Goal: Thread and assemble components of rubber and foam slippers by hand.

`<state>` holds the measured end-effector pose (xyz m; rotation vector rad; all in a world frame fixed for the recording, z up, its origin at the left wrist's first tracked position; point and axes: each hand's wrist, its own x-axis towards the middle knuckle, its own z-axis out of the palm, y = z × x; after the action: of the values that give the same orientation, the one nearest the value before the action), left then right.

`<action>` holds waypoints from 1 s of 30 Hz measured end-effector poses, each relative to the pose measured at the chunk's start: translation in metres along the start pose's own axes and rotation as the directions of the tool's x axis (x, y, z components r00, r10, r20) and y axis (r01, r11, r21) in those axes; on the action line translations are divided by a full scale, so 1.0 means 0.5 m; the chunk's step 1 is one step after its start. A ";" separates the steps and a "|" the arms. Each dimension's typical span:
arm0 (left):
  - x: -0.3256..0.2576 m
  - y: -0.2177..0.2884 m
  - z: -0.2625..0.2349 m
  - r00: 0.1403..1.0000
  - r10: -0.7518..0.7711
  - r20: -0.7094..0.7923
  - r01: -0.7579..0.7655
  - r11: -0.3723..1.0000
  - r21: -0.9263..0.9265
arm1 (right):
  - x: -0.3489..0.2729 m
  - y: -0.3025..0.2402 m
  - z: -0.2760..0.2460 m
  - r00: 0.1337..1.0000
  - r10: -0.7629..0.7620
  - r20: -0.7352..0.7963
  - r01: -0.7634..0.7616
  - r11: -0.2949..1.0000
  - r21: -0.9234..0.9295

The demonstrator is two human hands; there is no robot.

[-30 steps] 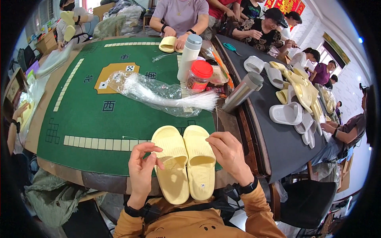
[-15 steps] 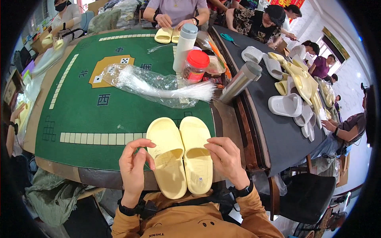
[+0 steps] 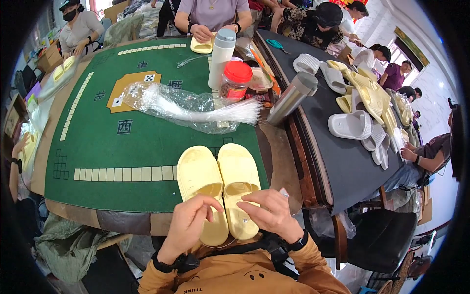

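The bare left hand [image 3: 190, 220] was curled over the left of two pale-yellow, round-toed moulded slippers [image 3: 199, 169], thumb and fingers forming a narrow grip; the bare right hand [image 3: 273, 211] formed a similar grip over the other. Whether either held a fine strand could not be told. The slippers lay side by side, toes over the green cloth-topped surface [image 3: 122, 149]; pairing appeared complete, with no fastening discernible. Beyond their toes lay a long bundle of white filaments [image 3: 196, 114] in clear plastic film.

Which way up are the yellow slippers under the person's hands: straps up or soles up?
Straps up: on both yellow slippers, the straps and insoles face the camera.
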<state>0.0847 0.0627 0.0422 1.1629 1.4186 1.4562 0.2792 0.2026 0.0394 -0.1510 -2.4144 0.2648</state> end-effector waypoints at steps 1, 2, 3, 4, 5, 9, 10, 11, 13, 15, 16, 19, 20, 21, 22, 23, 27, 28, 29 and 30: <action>0.001 0.003 0.009 1.000 0.002 0.000 -0.002 1.000 0.000 | 0.000 -0.003 0.001 1.000 0.004 0.003 -0.004 1.000 0.008; 0.002 0.007 0.018 1.000 -0.014 -0.012 0.014 1.000 -0.005 | -0.001 -0.004 0.003 1.000 0.002 0.003 -0.002 1.000 0.006; 0.002 0.010 0.022 0.999 -0.029 -0.025 0.028 1.000 -0.009 | -0.001 -0.006 0.004 1.000 -0.022 -0.007 0.022 1.000 0.012; 0.001 0.006 0.020 0.999 -0.026 -0.026 0.025 1.000 -0.008 | -0.002 -0.008 0.005 0.999 -0.047 -0.016 0.047 0.999 0.018; 0.000 -0.001 0.017 0.998 -0.053 0.018 0.052 0.997 0.049 | -0.004 -0.014 0.005 0.999 -0.050 -0.017 0.050 0.999 0.017; -0.008 -0.008 0.018 0.996 -0.041 0.073 0.027 0.983 0.184 | -0.011 -0.052 -0.001 0.988 -0.149 0.040 0.149 0.989 -0.002; -0.011 -0.012 0.019 0.996 -0.040 0.074 0.025 0.983 0.183 | -0.012 -0.060 -0.003 0.975 -0.192 0.110 0.190 0.981 0.021; -0.016 -0.015 0.019 0.995 -0.031 0.096 0.008 0.973 0.229 | -0.016 -0.067 -0.002 0.956 -0.234 0.179 0.229 0.972 0.048; -0.025 -0.017 0.018 0.993 -0.023 0.117 -0.010 0.962 0.273 | -0.029 -0.078 0.011 0.951 -0.259 0.166 0.255 0.966 0.046; -0.035 -0.013 0.016 0.991 -0.025 0.131 -0.028 0.918 0.394 | -0.033 -0.086 0.009 0.935 -0.272 0.227 0.270 0.962 0.042; -0.041 -0.014 0.014 0.992 -0.025 0.127 -0.028 0.918 0.395 | -0.034 -0.088 0.008 0.932 -0.280 0.232 0.274 0.960 0.056; -0.053 -0.023 0.010 0.987 -0.059 0.152 -0.025 0.867 0.498 | -0.051 -0.076 0.015 0.920 -0.280 0.274 0.271 0.960 0.071; -0.056 -0.027 0.010 0.987 -0.061 0.149 -0.025 0.855 0.517 | -0.052 -0.072 0.014 0.920 -0.280 0.275 0.271 0.960 0.070; -0.056 -0.032 0.010 0.987 -0.066 0.144 -0.022 0.843 0.537 | -0.053 -0.067 0.014 0.924 -0.261 0.280 0.255 0.965 0.060; -0.055 -0.036 0.011 0.988 -0.067 0.142 -0.020 0.844 0.537 | -0.053 -0.063 0.014 0.928 -0.242 0.285 0.238 0.970 0.049; -0.054 -0.040 0.012 0.990 -0.071 0.121 -0.007 0.836 0.549 | -0.054 -0.060 0.015 0.927 -0.243 0.286 0.238 0.970 0.052; -0.040 -0.051 0.009 0.990 -0.091 0.105 0.021 0.846 0.533 | -0.049 -0.046 0.018 0.931 -0.189 0.311 0.188 0.982 0.034; -0.038 -0.054 0.010 0.990 -0.096 0.106 0.025 0.847 0.531 | -0.051 -0.043 0.020 0.931 -0.170 0.322 0.173 0.985 0.020; -0.036 -0.057 0.011 0.987 -0.117 0.110 0.043 0.853 0.520 | -0.054 -0.041 0.022 0.931 -0.151 0.332 0.158 0.987 0.007; -0.033 -0.060 0.011 0.984 -0.137 0.110 0.062 0.857 0.512 | -0.055 -0.037 0.026 0.935 -0.142 0.324 0.151 0.989 -0.003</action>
<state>0.0928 0.0509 0.0103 1.4532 1.7904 0.9216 0.2908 0.1777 0.0166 0.0670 -2.7405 0.1995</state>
